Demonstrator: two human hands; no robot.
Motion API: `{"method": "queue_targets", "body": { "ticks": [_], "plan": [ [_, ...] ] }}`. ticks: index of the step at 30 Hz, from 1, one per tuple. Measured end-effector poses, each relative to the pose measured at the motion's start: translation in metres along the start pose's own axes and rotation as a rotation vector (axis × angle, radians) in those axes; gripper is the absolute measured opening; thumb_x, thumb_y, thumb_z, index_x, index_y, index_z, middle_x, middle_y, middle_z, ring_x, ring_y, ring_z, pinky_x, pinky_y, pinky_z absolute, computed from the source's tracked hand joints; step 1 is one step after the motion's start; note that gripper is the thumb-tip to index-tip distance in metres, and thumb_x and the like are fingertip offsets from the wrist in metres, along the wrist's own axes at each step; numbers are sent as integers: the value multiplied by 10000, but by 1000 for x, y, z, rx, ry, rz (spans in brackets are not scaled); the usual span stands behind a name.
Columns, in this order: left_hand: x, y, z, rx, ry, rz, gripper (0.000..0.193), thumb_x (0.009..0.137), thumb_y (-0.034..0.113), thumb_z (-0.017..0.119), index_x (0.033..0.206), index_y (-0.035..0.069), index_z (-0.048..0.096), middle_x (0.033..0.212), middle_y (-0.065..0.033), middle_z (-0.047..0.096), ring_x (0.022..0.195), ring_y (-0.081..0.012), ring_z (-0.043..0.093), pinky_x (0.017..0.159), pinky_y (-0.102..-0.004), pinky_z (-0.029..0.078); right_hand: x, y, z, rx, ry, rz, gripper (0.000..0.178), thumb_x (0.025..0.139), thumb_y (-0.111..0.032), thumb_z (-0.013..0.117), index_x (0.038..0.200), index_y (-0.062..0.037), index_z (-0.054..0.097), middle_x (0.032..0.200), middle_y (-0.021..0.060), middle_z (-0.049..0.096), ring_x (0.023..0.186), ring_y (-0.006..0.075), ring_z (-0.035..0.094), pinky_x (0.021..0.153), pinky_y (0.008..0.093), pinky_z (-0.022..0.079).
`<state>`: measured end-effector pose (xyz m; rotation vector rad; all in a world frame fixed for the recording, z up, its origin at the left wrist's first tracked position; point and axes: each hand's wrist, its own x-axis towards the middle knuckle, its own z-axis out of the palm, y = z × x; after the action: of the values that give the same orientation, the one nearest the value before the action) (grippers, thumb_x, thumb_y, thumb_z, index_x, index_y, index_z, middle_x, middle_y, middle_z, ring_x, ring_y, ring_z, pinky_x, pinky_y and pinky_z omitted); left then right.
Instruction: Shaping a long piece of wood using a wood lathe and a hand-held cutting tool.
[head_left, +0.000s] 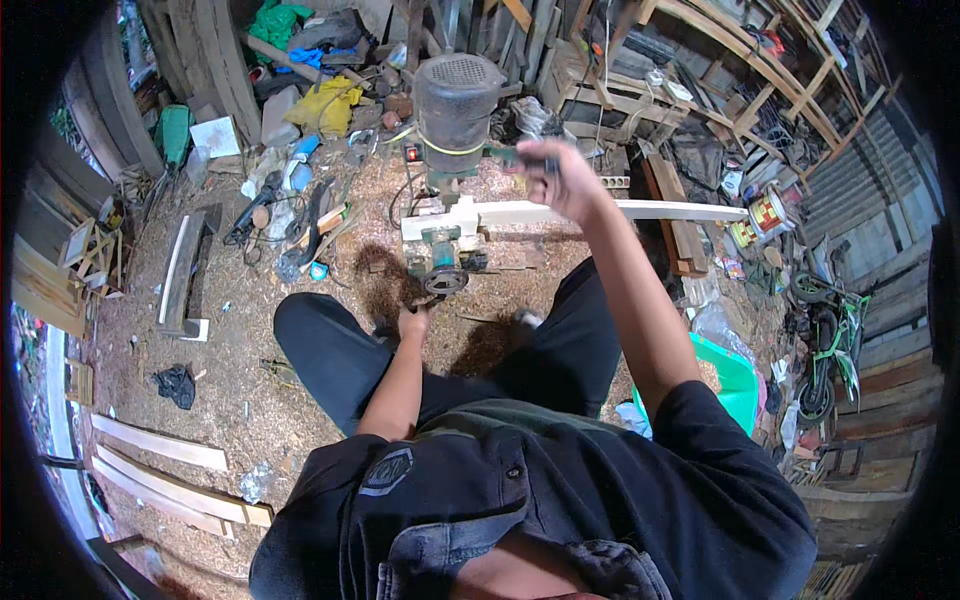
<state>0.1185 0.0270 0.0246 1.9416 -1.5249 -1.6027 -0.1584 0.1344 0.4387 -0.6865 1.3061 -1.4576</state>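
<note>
In front of my knees stands a green metal machine with a dark round handwheel. My left hand is closed at the handwheel's lower left edge, its fingers partly in shadow. My raised right hand is wrapped round a dark handle; what the handle joins is partly hidden and slightly blurred. Below that hand, a long pale wooden beam runs rightward from the machine. A shorter pale wood block sits at its left end, against the machine. Behind stands a dark cylindrical housing with a perforated top.
Wood shavings cover the ground. A turquoise tub stands beside my right leg. Pale boards lie at lower left. White buckets are near the beam's far right end, and a small green motorbike stands at the right wall.
</note>
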Motion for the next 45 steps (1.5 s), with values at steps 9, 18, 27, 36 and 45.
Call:
{"method": "queue_targets", "body": {
  "ticks": [9, 18, 27, 36, 45],
  "plan": [
    [2, 6, 13, 110, -60, -19, 563, 978, 372, 534, 1314, -80, 522, 1188, -284, 658, 1125, -392, 641, 952, -466, 483, 81, 59, -9, -416, 537, -477, 889, 996, -705, 272, 1592, -53, 170, 1629, 172, 196, 1499, 319, 209, 1150, 489, 321],
    [12, 14, 15, 236, -96, 49, 587, 977, 371, 524, 1345, -85, 492, 1293, -331, 586, 1212, -442, 577, 1004, -476, 468, 154, 42, -20, -248, 259, -505, 827, 1015, -682, 155, 1610, -110, 106, 1671, 129, 125, 1540, 271, 101, 1219, 379, 111],
    [2, 27, 15, 305, -302, -2, 574, 1017, 433, 389, 1200, -83, 561, 1222, -291, 633, 1089, -422, 647, 935, -491, 506, 106, 152, -69, -280, 219, 1, 794, 1027, -657, 235, 1460, -34, 472, 1407, 180, 573, 1303, 342, 539, 1129, 477, 370],
    [13, 2, 12, 585, -45, 407, 563, 1001, 508, 386, 1080, -1, 612, 1061, -310, 663, 993, -469, 644, 899, -572, 483, 22, 276, -74, -242, 374, 395, 436, 1043, -424, 440, 1153, -47, 628, 963, 59, 695, 809, 187, 656, 694, 340, 488],
    [-46, 54, 33, 723, -202, 521, 523, 1029, 446, 361, 1113, -19, 584, 979, -298, 688, 935, -460, 669, 869, -571, 496, 16, 281, -104, -191, 524, 291, 388, 1035, -390, 424, 1122, -73, 629, 899, 29, 672, 747, 159, 638, 657, 323, 454]
  ]
}}
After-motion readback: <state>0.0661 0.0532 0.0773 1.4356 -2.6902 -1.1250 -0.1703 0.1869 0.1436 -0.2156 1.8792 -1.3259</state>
